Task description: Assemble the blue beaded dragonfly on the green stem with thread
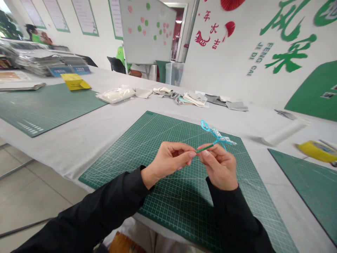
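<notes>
My left hand (171,159) and my right hand (217,167) hold a small pipe-cleaner craft piece between their fingertips, above a green cutting mat (126,151). The piece has a green stem (205,148), with turquoise wire loops (206,127) and a cluster of white beads (221,138) at its far end. My left fingertips pinch the stem's near end, and my right thumb and forefinger grip it closer to the beads. Black sleeves cover both forearms.
Fabric scraps (195,99) and a white plastic bag (116,95) lie along the white-covered table beyond the mat. A white roll (285,131), yellow tape roll (317,151) and another mat (308,189) lie right. Stacked packets (42,61) and a person (34,34) are far left.
</notes>
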Demonstrator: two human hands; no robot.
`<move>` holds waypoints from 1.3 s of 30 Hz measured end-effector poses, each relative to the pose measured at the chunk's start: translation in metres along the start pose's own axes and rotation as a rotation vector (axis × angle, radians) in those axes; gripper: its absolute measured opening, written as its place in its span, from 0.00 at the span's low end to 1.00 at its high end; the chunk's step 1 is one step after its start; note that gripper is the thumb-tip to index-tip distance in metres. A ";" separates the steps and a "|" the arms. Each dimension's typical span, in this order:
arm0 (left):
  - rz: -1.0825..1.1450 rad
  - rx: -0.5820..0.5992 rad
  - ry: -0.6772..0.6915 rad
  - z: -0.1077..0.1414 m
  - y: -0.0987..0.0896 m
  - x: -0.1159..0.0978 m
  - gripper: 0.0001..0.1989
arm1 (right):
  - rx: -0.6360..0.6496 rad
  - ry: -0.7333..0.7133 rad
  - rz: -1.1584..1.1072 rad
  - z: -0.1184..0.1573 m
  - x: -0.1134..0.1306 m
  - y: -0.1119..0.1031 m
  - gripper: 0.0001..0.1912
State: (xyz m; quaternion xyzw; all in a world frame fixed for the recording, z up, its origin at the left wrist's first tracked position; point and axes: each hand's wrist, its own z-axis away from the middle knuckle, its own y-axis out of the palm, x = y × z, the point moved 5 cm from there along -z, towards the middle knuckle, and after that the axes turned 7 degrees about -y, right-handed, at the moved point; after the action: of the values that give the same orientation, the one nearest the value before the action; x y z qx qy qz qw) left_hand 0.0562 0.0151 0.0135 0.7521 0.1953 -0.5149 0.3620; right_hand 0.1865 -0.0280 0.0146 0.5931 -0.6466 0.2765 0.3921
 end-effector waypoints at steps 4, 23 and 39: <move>-0.041 0.031 -0.027 0.001 0.003 -0.002 0.09 | -0.033 -0.024 0.032 0.001 -0.002 -0.005 0.05; -0.063 0.076 -0.045 0.002 0.005 -0.003 0.09 | -0.086 -0.037 0.078 0.003 -0.004 -0.010 0.05; -0.033 0.192 -0.147 0.004 0.006 -0.003 0.10 | -0.057 -0.041 0.097 0.002 0.001 -0.005 0.04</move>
State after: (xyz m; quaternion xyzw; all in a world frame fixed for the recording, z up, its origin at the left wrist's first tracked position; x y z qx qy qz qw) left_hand 0.0568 0.0079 0.0172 0.7403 0.1304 -0.5907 0.2933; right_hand 0.1907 -0.0310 0.0134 0.5551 -0.6902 0.2645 0.3815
